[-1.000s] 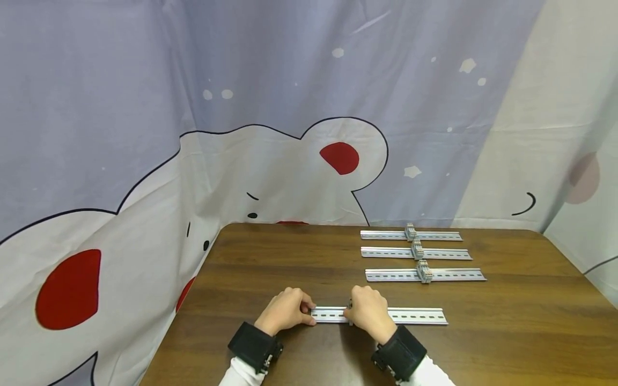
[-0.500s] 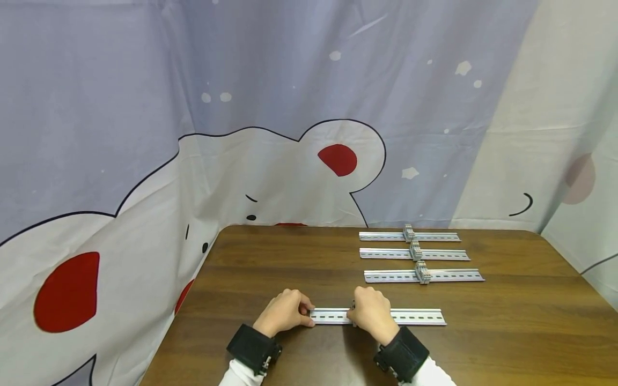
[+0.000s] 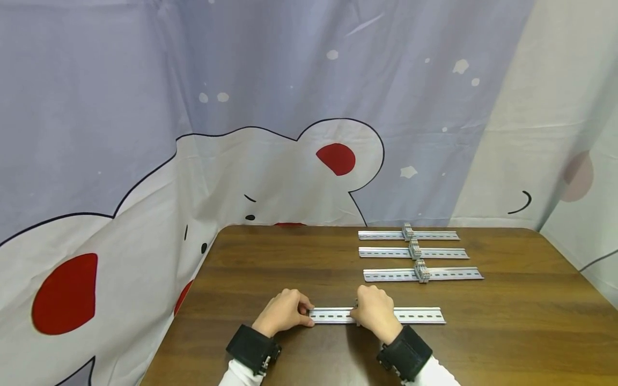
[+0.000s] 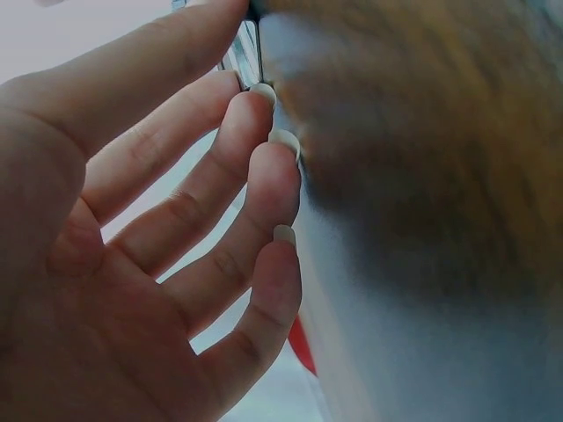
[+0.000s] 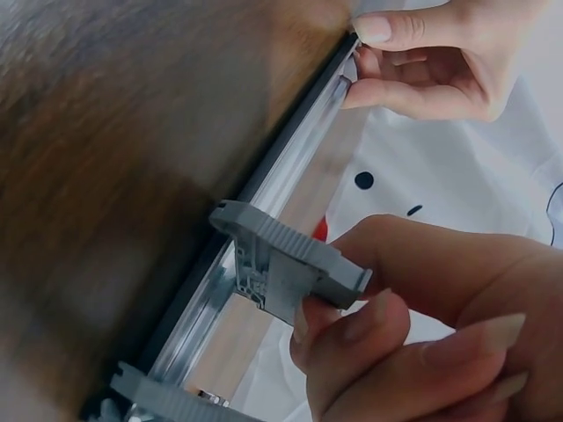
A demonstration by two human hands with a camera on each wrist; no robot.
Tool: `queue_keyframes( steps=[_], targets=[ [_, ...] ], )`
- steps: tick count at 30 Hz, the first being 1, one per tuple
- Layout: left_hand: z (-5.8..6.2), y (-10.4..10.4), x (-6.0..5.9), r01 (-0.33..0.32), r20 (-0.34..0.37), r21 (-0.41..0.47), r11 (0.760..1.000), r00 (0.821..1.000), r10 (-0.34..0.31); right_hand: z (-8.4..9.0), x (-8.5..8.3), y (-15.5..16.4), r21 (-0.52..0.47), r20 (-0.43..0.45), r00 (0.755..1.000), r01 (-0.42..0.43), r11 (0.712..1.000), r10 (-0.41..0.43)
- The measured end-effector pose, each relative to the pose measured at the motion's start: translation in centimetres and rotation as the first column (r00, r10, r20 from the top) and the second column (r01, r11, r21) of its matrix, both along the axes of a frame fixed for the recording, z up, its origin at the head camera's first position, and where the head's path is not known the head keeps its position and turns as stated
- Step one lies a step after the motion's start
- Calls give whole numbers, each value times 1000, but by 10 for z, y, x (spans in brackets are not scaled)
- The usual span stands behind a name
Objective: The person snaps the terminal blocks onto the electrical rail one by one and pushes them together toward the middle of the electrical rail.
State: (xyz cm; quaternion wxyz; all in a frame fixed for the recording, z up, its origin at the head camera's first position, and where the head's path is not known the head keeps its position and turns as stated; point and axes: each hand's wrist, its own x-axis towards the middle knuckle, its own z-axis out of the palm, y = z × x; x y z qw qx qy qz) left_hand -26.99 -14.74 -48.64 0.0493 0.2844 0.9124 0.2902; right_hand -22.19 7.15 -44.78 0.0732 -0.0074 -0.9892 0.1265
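Observation:
A slotted metal DIN rail (image 3: 419, 315) lies across the wooden table in front of me. My left hand (image 3: 286, 311) pinches its left end between thumb and fingers, as the right wrist view also shows. Near the rail's middle, my right hand (image 3: 375, 312) pinches a grey DIN-rail terminal block (image 5: 286, 246) by its outer end, thumb and fingers on either side. The block's other end sits at the rail. A second grey block (image 5: 163, 391) stands farther along the rail in the right wrist view; in the head view my right hand hides it.
Behind the hands lie three more DIN rails, the front (image 3: 456, 273), middle (image 3: 444, 253) and back (image 3: 436, 235) ones, each carrying a cluster of grey blocks near its middle. The wooden table (image 3: 289, 257) ends at a patterned curtain (image 3: 270, 171).
My right hand has slid a little to the right along the rail with the grey terminal block. The left hand keeps its grip on the rail's left end.

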Motion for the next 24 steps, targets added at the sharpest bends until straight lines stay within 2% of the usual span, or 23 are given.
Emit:
queue_keyframes(
  steps=[8, 24],
  targets=[
    [0, 0, 0, -4, 5, -1, 1000, 1000, 4, 2, 1, 2, -1, 8, 1000, 4, 1000, -4],
    [1, 0, 0, 5, 9, 12, 1000, 1000, -5, -1, 2, 8, 22, -37, 999, 14, 1000, -13]
  ],
)
